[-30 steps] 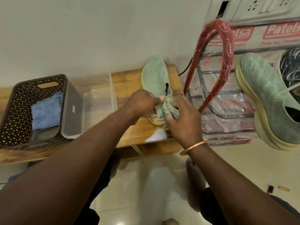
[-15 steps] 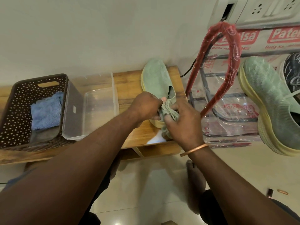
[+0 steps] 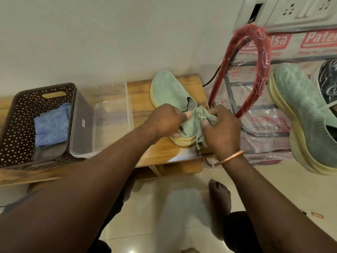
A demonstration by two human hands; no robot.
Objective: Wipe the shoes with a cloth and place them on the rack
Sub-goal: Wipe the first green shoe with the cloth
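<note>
Gripping the bunched cloth (image 3: 205,116), right hand (image 3: 221,129) presses it vs the shoe (image 3: 170,92) heel; left hand (image 3: 165,121) clasps the collar. Shoe sits on table (image 3: 140,95). Prob. light, soft knit upper, stiffer sole: hold at heel/sole.

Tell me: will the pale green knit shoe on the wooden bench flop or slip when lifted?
The pale green knit shoe has a fabric upper, so it probably gives under grip. Its thick yellow sole likely keeps it stiff.
</note>
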